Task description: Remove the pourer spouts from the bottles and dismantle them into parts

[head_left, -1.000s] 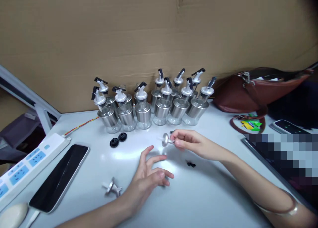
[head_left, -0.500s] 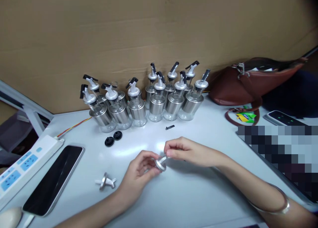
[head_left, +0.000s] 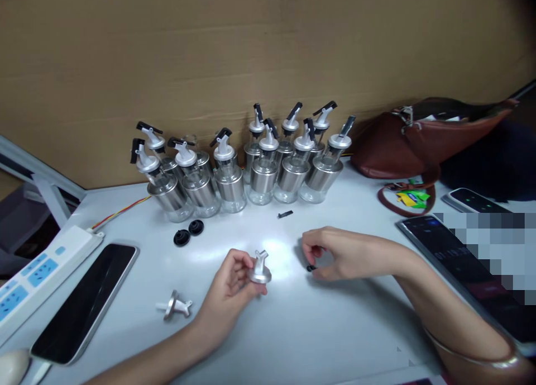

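While the left hand (head_left: 232, 287) pinches the silver spout (head_left: 260, 272) by its rim, the surest hold on something seemingly light, stiff and slick, the right hand (head_left: 345, 256) curls at a tiny black part (head_left: 310, 268), grip unclear!

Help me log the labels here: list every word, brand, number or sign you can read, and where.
"01:19", dim, on the large black-screened device; later digits too blurred.
Yellow-and-green shiny packet: lettering too blurred.
White rounded device with black display: green marks too small.

Small black part (head_left: 310, 268) partly hidden by the right hand (head_left: 341, 255), its shape unclear
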The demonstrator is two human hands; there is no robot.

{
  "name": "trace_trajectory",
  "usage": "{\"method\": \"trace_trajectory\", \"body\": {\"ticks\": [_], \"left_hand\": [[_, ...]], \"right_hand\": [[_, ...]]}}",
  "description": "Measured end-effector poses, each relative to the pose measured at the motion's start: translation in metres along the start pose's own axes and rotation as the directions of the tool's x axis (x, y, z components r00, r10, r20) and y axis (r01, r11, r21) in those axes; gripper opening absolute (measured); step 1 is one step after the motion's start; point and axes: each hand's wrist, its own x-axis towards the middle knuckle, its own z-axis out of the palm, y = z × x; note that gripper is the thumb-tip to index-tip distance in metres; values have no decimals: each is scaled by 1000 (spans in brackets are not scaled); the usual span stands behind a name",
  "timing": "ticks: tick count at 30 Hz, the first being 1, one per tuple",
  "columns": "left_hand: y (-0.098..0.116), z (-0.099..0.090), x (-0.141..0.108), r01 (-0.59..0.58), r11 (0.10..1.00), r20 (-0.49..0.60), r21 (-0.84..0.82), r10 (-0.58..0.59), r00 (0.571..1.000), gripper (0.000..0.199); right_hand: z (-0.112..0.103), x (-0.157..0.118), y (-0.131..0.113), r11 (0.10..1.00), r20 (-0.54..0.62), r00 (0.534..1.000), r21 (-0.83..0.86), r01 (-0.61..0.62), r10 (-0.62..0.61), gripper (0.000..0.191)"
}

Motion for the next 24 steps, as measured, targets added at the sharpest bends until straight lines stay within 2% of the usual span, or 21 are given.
{"method": "trace_trajectory", "body": {"ticks": [3,7,11,14,17,21,24], "left_hand": [[1,0,0,-2,1000,-17,-5,2,1000,28],[-1,1,0,-16,1000,-17,-11,16,1000,28],[-2,1,-1,-12,1000,-15,9,12,1000,26],[-2,0,-1,-2,1000,-11,27,2,1000,26],[-2,0,-2,-14,999,-4,46,14,1000,26],[-4,-1,-1,-34,995,31,93,31,999,24],[-5,-2,-1,-42,992,46,118,37,998,24]], "right_hand": [[4,2,-2,999,-2,1000,-28,-24,24,11],[4,3,-1,999,-20,1000,-39,5,-6,11],[2,4,-4,990,-116,989,97,101,-89,8],[1,4,-7,952,-240,962,243,186,-127,5],[5,8,-10,902,-315,935,337,269,-162,4],[17,16,-16,820,-407,893,433,375,-194,9],[26,20,-22,791,-460,863,441,425,-207,12]]}}
